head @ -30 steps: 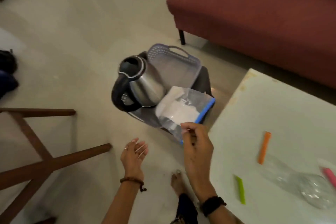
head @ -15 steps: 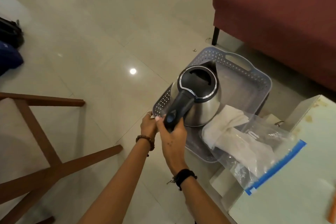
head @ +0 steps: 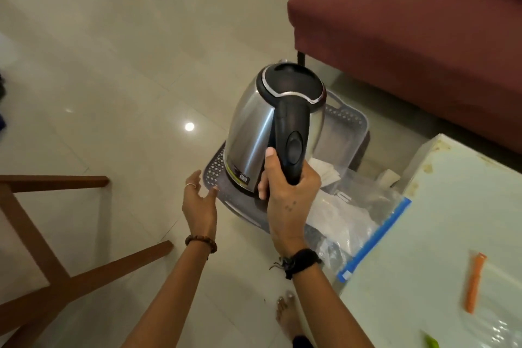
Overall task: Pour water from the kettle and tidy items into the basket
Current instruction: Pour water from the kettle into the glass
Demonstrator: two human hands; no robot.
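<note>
A steel kettle [head: 254,127] with a black lid and handle hangs above the grey perforated basket [head: 346,121] on the floor. My right hand [head: 285,192] grips the kettle's black handle from below. My left hand [head: 199,200] is beside the basket's near left corner, fingers spread and relaxed, fingertips at the rim. A clear zip bag [head: 353,223] with a blue seal, holding white paper, lies half in the basket and leans on the white table [head: 440,234].
A maroon sofa [head: 409,22] stands behind the basket. A wooden frame [head: 50,277] sits at the left on the tiled floor. An orange strip [head: 476,282], a green strip [head: 430,343] and clear plastic lie on the white table. My bare foot [head: 286,316] is below.
My right hand has lifted the kettle up out of the basket. My left hand let go of the handle area and dropped beside the basket's rim.
</note>
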